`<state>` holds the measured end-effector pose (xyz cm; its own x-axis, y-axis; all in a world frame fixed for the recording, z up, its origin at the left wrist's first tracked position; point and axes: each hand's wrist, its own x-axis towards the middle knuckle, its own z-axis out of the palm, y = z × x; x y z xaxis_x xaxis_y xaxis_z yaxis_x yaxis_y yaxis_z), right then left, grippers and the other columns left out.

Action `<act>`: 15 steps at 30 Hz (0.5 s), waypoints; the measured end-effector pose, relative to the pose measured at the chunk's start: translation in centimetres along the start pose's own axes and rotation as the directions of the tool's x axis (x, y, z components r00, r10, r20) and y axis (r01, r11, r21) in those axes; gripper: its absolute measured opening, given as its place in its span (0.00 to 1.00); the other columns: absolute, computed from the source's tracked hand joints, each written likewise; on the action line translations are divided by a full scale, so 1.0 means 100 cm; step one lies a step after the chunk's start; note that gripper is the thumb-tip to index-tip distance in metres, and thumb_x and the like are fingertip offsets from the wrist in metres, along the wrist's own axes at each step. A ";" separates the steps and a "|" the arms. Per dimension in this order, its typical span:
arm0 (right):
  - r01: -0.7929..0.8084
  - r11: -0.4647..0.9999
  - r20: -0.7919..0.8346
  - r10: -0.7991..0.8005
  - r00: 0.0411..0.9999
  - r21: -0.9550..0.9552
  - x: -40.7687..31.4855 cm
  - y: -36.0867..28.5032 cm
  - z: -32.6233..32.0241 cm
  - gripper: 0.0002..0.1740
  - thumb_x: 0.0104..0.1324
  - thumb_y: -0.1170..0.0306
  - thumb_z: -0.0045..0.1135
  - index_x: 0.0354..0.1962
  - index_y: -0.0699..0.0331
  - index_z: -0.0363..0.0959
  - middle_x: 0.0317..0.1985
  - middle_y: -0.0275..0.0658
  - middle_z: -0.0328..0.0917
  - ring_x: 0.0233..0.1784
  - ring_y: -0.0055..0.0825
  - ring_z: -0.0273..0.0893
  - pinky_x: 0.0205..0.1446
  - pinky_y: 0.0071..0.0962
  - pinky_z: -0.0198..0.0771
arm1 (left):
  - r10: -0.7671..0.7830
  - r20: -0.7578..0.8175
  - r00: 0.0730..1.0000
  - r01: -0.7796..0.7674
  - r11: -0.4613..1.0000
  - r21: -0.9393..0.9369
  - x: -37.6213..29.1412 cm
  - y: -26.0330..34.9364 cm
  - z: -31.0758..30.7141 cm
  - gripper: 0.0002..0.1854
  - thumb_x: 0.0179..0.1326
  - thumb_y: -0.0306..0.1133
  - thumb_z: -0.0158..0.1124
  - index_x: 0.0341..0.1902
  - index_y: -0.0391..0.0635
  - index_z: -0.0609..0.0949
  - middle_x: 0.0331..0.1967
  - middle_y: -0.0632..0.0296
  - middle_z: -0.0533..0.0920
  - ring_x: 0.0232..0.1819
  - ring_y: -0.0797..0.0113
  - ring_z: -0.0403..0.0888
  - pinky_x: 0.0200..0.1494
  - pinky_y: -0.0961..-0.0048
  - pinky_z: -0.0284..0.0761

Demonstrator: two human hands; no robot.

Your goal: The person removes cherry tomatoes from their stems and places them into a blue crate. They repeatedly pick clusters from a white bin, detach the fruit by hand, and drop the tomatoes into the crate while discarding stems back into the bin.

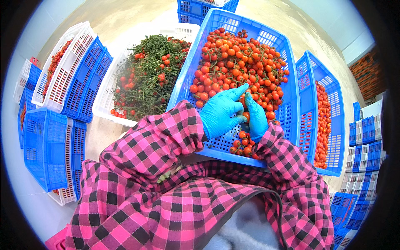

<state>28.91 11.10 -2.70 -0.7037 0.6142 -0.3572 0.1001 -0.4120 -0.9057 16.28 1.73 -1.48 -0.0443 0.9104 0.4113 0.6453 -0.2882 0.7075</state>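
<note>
Both my hands wear blue gloves over a blue crate (211, 152) of small red cherry tomatoes (240, 59), many on green stems. My left hand (220, 112) reaches over the pile's near edge, its index finger stretched forward and the other fingers bent. Close beside it, my right hand (257, 117) points its fingers up towards that index finger. Some tomatoes show in the gap between the hands; whether either hand grips them is unclear. A smaller group of tomatoes (243, 144) lies at the crate's near end, beneath my right hand.
At left, a white crate (104, 104) holds green stems (153, 72) mixed with tomatoes. Another blue crate (336, 125) with loose tomatoes stands to the right. Stacked white and blue crates (84, 81) line the left side, and more stacked crates (364, 156) stand far right.
</note>
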 end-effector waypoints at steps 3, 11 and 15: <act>0.173 0.983 -0.107 -0.166 0.980 0.057 0.007 0.007 0.004 0.21 0.62 0.53 0.44 0.29 0.65 0.70 0.21 0.32 0.69 0.20 0.14 0.63 0.20 0.15 0.58 | 0.104 -0.087 0.991 -0.086 0.978 0.189 0.001 0.006 0.003 0.10 0.42 0.31 0.65 0.17 0.42 0.72 0.58 0.51 0.63 0.57 0.50 0.63 0.59 0.59 0.56; -0.098 0.889 0.236 -0.011 0.972 0.448 0.012 0.001 -0.010 0.18 0.61 0.56 0.43 0.37 0.63 0.67 0.21 0.33 0.68 0.17 0.18 0.62 0.15 0.17 0.55 | -0.247 -0.143 0.958 0.214 0.953 -0.214 -0.005 0.006 -0.003 0.10 0.43 0.22 0.56 0.32 0.42 0.78 0.61 0.48 0.58 0.63 0.54 0.55 0.61 0.65 0.54; -0.238 0.876 0.217 0.158 0.963 0.419 0.014 -0.002 -0.021 0.13 0.58 0.60 0.42 0.30 0.60 0.68 0.25 0.34 0.70 0.18 0.19 0.62 0.11 0.16 0.51 | -0.427 -0.111 0.897 0.327 0.812 -0.484 -0.003 -0.014 -0.013 0.17 0.44 0.20 0.50 0.40 0.42 0.78 0.63 0.45 0.54 0.66 0.57 0.50 0.63 0.68 0.51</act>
<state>29.42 13.48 -3.52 -0.8148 0.3805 -0.4374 -0.0397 -0.7893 -0.6128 14.42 1.47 -1.82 -0.3999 0.9072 0.1307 0.1407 -0.0802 0.9868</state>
